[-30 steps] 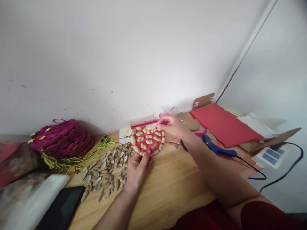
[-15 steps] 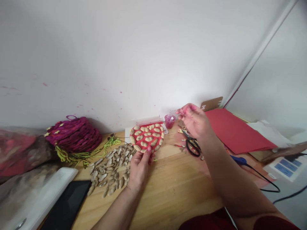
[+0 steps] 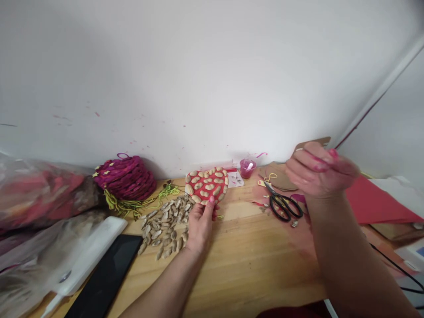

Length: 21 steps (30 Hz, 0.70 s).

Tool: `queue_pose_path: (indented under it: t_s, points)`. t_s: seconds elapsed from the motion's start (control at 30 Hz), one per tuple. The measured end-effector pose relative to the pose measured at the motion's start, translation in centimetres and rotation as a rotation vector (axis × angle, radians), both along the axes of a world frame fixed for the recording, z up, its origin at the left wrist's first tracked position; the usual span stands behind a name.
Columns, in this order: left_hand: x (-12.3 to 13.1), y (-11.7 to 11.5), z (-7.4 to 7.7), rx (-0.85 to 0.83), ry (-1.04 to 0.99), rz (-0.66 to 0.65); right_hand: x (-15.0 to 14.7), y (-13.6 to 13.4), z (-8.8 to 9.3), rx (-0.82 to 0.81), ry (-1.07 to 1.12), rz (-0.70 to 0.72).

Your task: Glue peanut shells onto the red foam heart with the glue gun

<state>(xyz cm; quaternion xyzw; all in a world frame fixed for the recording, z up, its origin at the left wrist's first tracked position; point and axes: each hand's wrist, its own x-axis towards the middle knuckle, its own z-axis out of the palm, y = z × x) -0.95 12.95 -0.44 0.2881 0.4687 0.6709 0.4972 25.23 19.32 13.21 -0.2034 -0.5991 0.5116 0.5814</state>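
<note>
My left hand (image 3: 201,223) grips the lower tip of a red heart-shaped piece (image 3: 196,186) covered with peanut shells, thumb on its front face. A loose pile of peanut shells (image 3: 165,225) lies on the table just left of this hand. Raised over the right side, my right hand (image 3: 319,170) is closed in a fist with pink stains on its fingers; whether anything is inside is hidden. Black-handled scissors (image 3: 284,207) lie below and left of it. A small clear cup (image 3: 247,168) with pink contents stands by the wall.
A purple yarn bundle (image 3: 127,181) with yellow-green strings sits at the back left. Plastic bags (image 3: 39,194), a white object (image 3: 94,251) and a black tablet-like slab (image 3: 106,278) line the left. Red sheets (image 3: 377,205) and brown card discs (image 3: 280,176) lie right.
My right hand has moved right, away from the cup, and curled into a fist. The view has turned slightly right. My left hand still holds the heart, with little change.
</note>
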Motion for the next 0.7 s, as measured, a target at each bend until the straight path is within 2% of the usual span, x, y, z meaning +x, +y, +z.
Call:
queue_pose_path:
  t_s: [0.03, 0.07, 0.13, 0.17, 0.2, 0.23, 0.27, 0.3, 0.37, 0.43, 0.47, 0.5, 0.57, 0.63, 0.7]
  points:
    - [0.0, 0.1, 0.0, -0.006, -0.017, 0.012, 0.5, 0.2, -0.1, -0.006, -0.002, -0.146]
    - [-0.1, 0.1, 0.0, -0.010, -0.034, 0.025, 1.0, 0.3, -0.3, -0.047, -0.027, -0.361]
    - [-0.2, 0.3, -0.1, -0.014, -0.057, 0.050, 1.7, 0.4, -0.4, -0.157, -0.081, -0.872]
    - [-0.3, 0.4, -0.1, -0.013, -0.059, 0.059, 1.9, 0.4, -0.4, -0.190, -0.091, -1.075]
    - [-0.3, 0.4, -0.1, -0.013, -0.059, 0.067, 2.2, 0.3, -0.4, -0.190, -0.078, -1.199]
    - [-0.4, 0.5, -0.1, -0.011, -0.054, 0.074, 2.5, 0.1, -0.3, -0.149, -0.045, -1.214]
    - [-0.4, 0.5, -0.1, -0.008, -0.044, 0.082, 2.8, -0.1, -0.2, -0.069, 0.023, -1.148]
    - [-0.4, 0.6, -0.2, -0.003, -0.030, 0.088, 3.0, -0.2, -0.1, 0.012, 0.073, -0.992]
    - [-0.4, 0.5, -0.2, 0.020, 0.024, 0.098, 3.2, -0.5, 0.2, 0.118, 0.025, -0.495]
    - [-0.6, 0.5, -0.1, 0.063, 0.126, 0.110, 2.8, -0.6, 0.4, 0.088, -0.266, 0.038]
    - [-0.8, 0.5, 0.0, 0.089, 0.193, 0.118, 2.4, -0.6, 0.5, 0.013, -0.502, 0.239]
    - [-1.0, 0.5, 0.1, 0.117, 0.262, 0.128, 1.7, -0.5, 0.4, -0.045, -0.680, 0.329]
    - [-1.6, 0.6, 0.4, 0.170, 0.379, 0.149, 0.3, -0.2, 0.2, -0.160, -0.989, 0.355]
    - [-2.2, 0.8, 0.6, 0.219, 0.450, 0.164, -1.0, 0.4, -0.4, -0.257, -1.169, 0.310]
    - [-2.9, 1.0, 0.8, 0.286, 0.583, 0.187, -1.9, 1.1, -1.2, -0.302, -1.212, 0.274]
